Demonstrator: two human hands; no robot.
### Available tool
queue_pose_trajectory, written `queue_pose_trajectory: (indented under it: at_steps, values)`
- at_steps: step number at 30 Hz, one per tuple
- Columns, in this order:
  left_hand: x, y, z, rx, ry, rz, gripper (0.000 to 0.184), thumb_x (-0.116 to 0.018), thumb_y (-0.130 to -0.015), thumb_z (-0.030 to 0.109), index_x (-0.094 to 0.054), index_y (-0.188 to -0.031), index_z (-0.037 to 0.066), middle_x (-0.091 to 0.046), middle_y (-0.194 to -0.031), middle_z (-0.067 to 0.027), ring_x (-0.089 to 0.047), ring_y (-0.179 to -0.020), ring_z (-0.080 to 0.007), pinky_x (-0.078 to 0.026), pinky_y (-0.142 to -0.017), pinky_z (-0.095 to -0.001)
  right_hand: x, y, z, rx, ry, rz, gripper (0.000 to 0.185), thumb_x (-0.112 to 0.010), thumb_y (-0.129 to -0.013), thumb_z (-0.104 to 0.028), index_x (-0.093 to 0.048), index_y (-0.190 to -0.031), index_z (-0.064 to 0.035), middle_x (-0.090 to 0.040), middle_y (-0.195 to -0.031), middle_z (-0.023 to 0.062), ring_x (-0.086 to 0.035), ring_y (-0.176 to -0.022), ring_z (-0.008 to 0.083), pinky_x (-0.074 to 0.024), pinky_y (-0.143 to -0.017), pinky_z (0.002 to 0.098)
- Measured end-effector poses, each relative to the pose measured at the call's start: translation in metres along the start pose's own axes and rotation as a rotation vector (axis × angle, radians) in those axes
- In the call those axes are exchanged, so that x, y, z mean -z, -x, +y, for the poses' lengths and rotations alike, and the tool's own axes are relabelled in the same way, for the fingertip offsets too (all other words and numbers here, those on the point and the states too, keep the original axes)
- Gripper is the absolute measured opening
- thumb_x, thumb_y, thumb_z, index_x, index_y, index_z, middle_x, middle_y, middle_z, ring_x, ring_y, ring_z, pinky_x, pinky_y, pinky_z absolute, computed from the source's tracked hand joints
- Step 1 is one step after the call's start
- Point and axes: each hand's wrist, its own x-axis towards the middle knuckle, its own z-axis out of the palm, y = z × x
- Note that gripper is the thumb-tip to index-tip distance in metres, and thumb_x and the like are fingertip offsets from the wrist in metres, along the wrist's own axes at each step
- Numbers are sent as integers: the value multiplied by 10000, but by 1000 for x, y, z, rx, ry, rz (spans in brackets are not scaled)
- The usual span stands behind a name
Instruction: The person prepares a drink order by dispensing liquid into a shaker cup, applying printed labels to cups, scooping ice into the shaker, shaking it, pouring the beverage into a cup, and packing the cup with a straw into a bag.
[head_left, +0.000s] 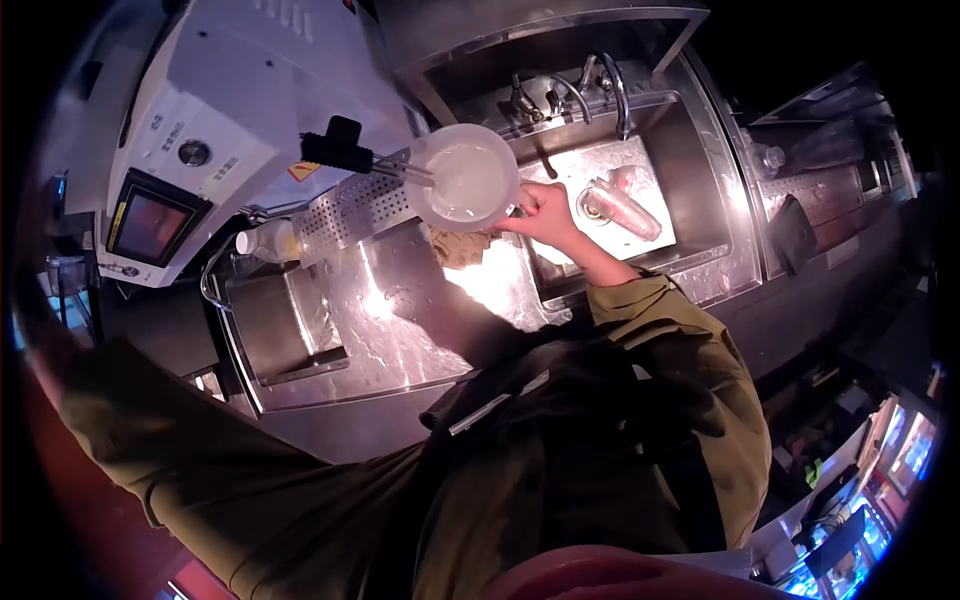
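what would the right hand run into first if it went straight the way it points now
The white container comes first: the right hand already grips its edge. Beyond that, the line seems to run towards the metal prongs, though depth is hard to judge.

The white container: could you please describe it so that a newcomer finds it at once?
Start at the sink with curved faucets. Just left of it, the right hand grips the round white container. Unlike its neighbours, it is hand-held.
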Motion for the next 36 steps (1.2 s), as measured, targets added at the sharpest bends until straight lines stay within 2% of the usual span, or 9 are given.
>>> queue_pose_trajectory:
  at_steps: [4,9,16,19,22,25,28,33,36]
  values:
    - [-27,146,19,177,188,365,516,-563,-862,222,-409,-1327,59,-478,-1267,-120,-469,-1125,-252,-365,-967,-413,13,22,12,-56,41,-36,624,-875,-519,-369,-327,-513,-70,-378,-475,20,-359,-452,112,-351,-447,285]
    - [-127,296,45,503,712,669,547,-569,-861,266,-393,-1334,56,-439,-1306,-144,-432,-1171,-290,-336,-1000,-465,35,58,28,-57,-36,-27,608,-886,-554,-219,-294,-521,-85,-300,-482,-44,-263,-481,43,-248,-424,221]
    - [-294,332,89,908,1851,595,596,-578,-859,328,-369,-1345,52,-386,-1361,-176,-380,-1236,-344,-295,-1047,-537,132,99,41,-86,275,-38,641,-888,-568,-245,-271,-529,-76,-263,-512,-33,-249,-495,70,-239,-430,249]
    - [-357,296,104,840,1991,575,621,-588,-854,345,-356,-1349,50,-378,-1371,-177,-375,-1248,-348,-288,-1065,-540,172,99,56,-194,556,-114,679,-886,-546,-343,-276,-544,-46,-319,-484,48,-236,-497,164,-308,-417,324]
    - [-406,260,87,595,2015,474,549,-571,-881,322,-386,-1321,50,-435,-1315,-130,-419,-1213,-293,-322,-1060,-469,194,84,79,-177,821,-260,511,-877,-519,-369,-524,-580,-4,-560,-565,157,-518,-518,330,-442,-529,403]
    - [-407,210,93,240,1757,293,403,-514,-940,226,-435,-1282,28,-480,-1229,-72,-461,-1152,-181,-366,-986,-326,200,61,92,-361,1159,-555,460,-857,-526,-374,-667,-786,-45,-660,-837,157,-645,-843,313,-515,-727,406]
    - [-408,181,83,190,1330,276,331,-484,-962,159,-460,-1249,-3,-505,-1156,-38,-481,-1071,-95,-366,-913,-231,195,41,74,-425,1395,-716,447,-840,-551,-361,-681,-841,-60,-663,-958,136,-642,-901,301,-523,-784,369]
    - [-404,181,75,150,1522,180,308,-442,-976,189,-470,-1241,34,-578,-1139,-62,-563,-1045,-151,-462,-882,-276,183,28,82,-378,1732,-660,197,-571,-813,-147,-703,-946,-85,-677,-988,102,-670,-885,250,-557,-670,357]
    - [-410,173,98,257,1590,286,342,-423,-981,237,-433,-1274,61,-556,-1172,-87,-572,-1049,-199,-504,-853,-325,182,27,51,-397,1832,-740,196,-585,-795,-146,-703,-938,-85,-679,-987,97,-669,-892,250,-560,-665,358]
